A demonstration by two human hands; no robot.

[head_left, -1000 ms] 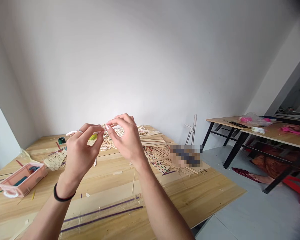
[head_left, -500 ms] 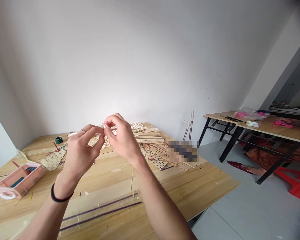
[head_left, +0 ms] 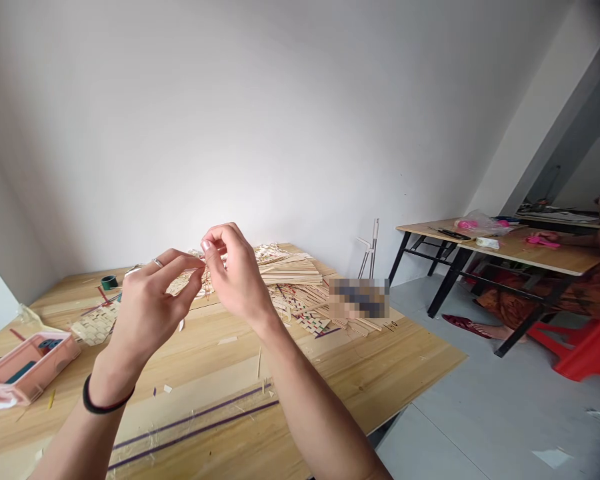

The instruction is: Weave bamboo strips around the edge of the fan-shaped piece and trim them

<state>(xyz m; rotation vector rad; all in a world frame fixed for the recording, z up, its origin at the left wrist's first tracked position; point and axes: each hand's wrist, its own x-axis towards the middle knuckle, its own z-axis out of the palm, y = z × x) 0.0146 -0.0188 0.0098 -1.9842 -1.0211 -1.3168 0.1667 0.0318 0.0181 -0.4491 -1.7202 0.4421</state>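
Note:
Both my hands are raised over the table, fingertips almost meeting. Thumb and fingers of my left hand [head_left: 153,300] pinch a thin reddish thread [head_left: 207,285], which is so fine that its full length cannot be followed. My right hand [head_left: 237,273] is closed in a pinch on the thread just to the right and slightly higher. Behind the hands lie a bundle of pale flat strips [head_left: 290,270] and a woven strip piece with coloured squares [head_left: 307,317]. Left of my left hand rests another pale woven piece [head_left: 95,323].
On the wooden table [head_left: 205,373], a pink plastic basket [head_left: 40,380] stands at left and a green tape roll [head_left: 109,283] farther back. Two dark purple strips [head_left: 195,433] lie near the front. At right, a person sits by another table [head_left: 555,257] on a red stool [head_left: 580,350].
The view has turned slightly right, so things sit farther left and more of the seated person shows. My hands stay pinched, with fingertips slightly farther apart.

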